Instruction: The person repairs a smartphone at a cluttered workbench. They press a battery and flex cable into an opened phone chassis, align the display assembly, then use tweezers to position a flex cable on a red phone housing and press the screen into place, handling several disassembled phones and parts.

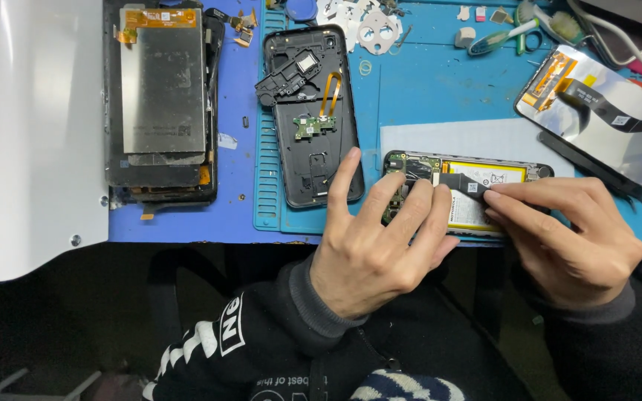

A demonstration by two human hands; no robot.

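An opened phone (pixel 455 172) lies flat near the front edge of the blue mat (pixel 440 96), showing a green circuit board at its left end and a yellow battery (pixel 484 177). A black flex ribbon (pixel 461 183) crosses the battery. My left hand (pixel 380 241) rests on the board end, fingers spread and pressing down. My right hand (pixel 566 234) comes in from the right; its fingertips pinch the ribbon's right end.
A black phone back cover (pixel 313 119) with small parts inside lies left of the phone. A stack of display panels (pixel 161 104) sits further left. Another screen (pixel 603 111) lies at right, a toothbrush (pixel 507 36) behind, a white panel (pixel 31 134) far left.
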